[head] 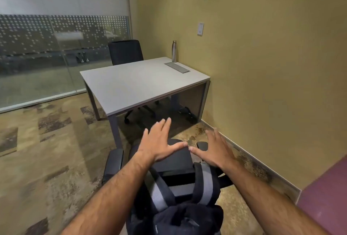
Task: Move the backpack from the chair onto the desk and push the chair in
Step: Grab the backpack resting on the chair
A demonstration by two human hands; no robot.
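Reaching down over the backpack (180,197), which sits on the chair (114,163) just below me, I have both hands spread flat and holding nothing — my left hand (159,141) and right hand (216,150) hover above its front end, thumbs nearly meeting. So the first step is barely begun, I judge: next I must close on the bag and lift it clear of the armrests. Ahead, the grey table (135,84) is mostly bare — only a metal bottle (174,51) near the yellow wall (262,66). Another chair (125,52) stands beyond, by glass partitions; patterned carpet (47,150) underfoot.
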